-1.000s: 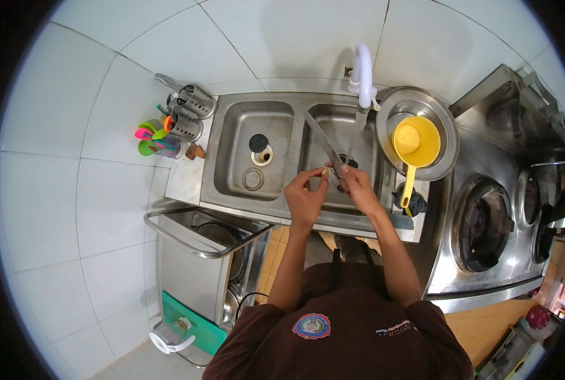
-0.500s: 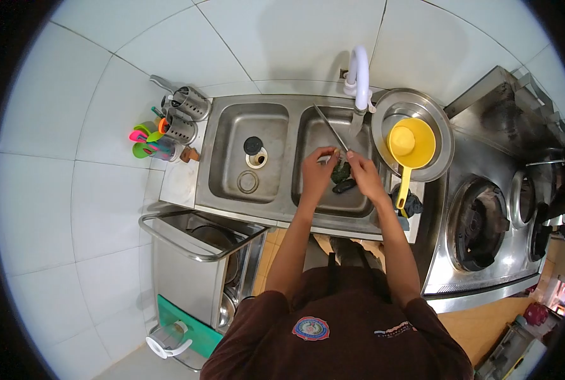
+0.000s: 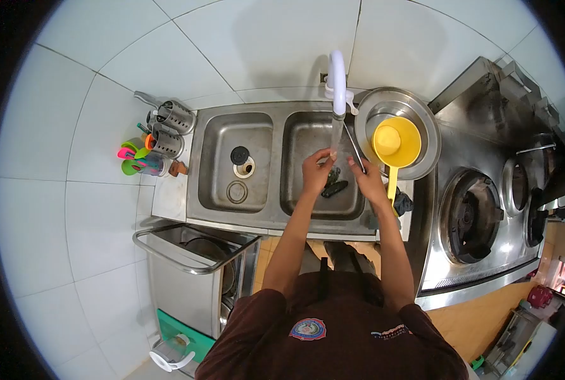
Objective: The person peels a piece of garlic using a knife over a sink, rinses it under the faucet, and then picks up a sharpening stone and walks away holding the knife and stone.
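Observation:
Over the right sink basin, my right hand grips a long knife, its blade slanting up and left towards the tap. My left hand is closed, fingertips pinched on something too small to make out, at the stream of water falling from the tap. Dark green pieces lie in the basin between and below my hands.
The left basin holds a black stopper. Right of the tap, a yellow dipper sits in a metal bowl. A stove stands right; utensil holders stand left.
My left hand has moved up to the running water. My right hand has moved apart from it with the knife, whose blade is now steeper. The view has shifted slightly.

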{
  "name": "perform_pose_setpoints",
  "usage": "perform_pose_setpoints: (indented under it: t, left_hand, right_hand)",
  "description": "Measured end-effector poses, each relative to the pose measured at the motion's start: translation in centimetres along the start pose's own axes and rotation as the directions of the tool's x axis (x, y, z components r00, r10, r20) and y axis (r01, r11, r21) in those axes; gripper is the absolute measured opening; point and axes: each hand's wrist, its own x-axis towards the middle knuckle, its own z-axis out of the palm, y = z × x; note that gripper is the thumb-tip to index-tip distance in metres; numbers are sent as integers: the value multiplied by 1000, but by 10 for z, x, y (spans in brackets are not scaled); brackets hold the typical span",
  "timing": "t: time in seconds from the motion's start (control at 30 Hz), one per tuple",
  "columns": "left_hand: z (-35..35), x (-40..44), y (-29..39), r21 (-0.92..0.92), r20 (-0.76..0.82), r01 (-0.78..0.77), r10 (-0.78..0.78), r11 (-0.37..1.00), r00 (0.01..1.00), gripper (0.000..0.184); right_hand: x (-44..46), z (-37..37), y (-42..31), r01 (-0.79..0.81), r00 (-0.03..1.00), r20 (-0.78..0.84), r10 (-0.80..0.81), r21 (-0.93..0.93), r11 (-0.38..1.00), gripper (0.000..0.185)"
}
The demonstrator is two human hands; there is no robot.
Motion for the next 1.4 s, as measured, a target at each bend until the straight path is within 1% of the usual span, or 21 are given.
perform_pose_setpoints:
  t: [0.03,0.1,0.13,0.23,0.33,0.4,0.43,0.47,0.53,0.6,0.7,0.77,0.93,1.03,1.1,1.13,1.2,1.23,1.3,1.4]
  left_hand:
    - [-1,-3,-2,-17,-23,-3,2,1000,1000,23]
    - [-6,-7,-5,10,-31,-41,41,999,999,24]
    - [-9,-8,-5,23,-36,-62,62,998,997,26]
    - [-15,-6,-10,-24,-4,8,-8,1000,1000,26]
    - [-18,-5,-11,-152,70,187,-178,971,982,24]
    - [-18,-8,-8,-280,120,342,-321,897,940,24]
    - [-18,-9,-6,-339,153,416,-387,844,909,23]
    - [-18,-10,-4,-368,163,418,-385,830,908,24]
    - [-16,-13,-5,-424,189,426,-382,799,905,25]
    - [-17,-16,-2,-454,216,438,-381,776,899,26]
    - [-18,-16,8,-490,266,481,-401,727,876,26]
    - [-17,-14,13,-506,298,507,-410,698,862,26]
    - [-9,-8,-2,-525,366,533,-389,664,845,23]
    - [-2,-4,-10,-548,380,525,-365,651,850,21]
    - [1,-1,-10,-533,351,538,-408,653,843,22]
    - [3,0,-8,-525,335,544,-429,654,839,23]
    - [0,-2,-5,-564,353,562,-438,605,826,25]
    - [-3,-3,-4,-582,361,570,-444,580,820,26]
    - [-14,-7,-6,-594,317,542,-445,595,837,29]
    - [-31,-12,-18,-602,291,547,-478,582,829,31]
  right_hand:
    - [-4,0,-4,-71,997,24,71,-18,997,38]
    - [-11,1,-15,-206,975,74,210,-60,977,37]
    - [-12,6,-12,-187,981,55,187,-2,982,36]
    - [-12,24,3,-148,989,-7,150,143,979,33]
    - [-7,40,14,-187,979,-42,200,208,960,29]
    - [-4,46,22,-263,959,-43,279,220,939,29]
    - [-4,51,28,-236,966,-55,253,220,947,29]
    - [-5,55,34,-210,971,-68,230,219,953,29]
    - [-11,52,23,-232,966,-63,251,218,948,32]
    - [-18,46,12,-322,942,-21,334,218,921,36]
    - [-18,48,23,-280,953,-52,298,220,935,36]
    - [-20,49,31,-284,953,-34,302,256,924,32]
    - [-26,42,29,-274,956,-20,291,278,920,31]
    - [-26,38,26,-288,954,9,300,314,905,32]
    - [-27,35,18,-296,952,27,305,333,895,34]
    - [-27,31,12,-346,936,87,341,398,849,34]
    - [-30,20,-3,-446,894,215,392,510,736,35]
    - [-29,21,-5,-448,892,212,399,524,725,35]
    - [-25,28,-10,-454,888,214,407,554,698,36]
    - [-1,43,-17,-429,903,251,348,543,722,32]
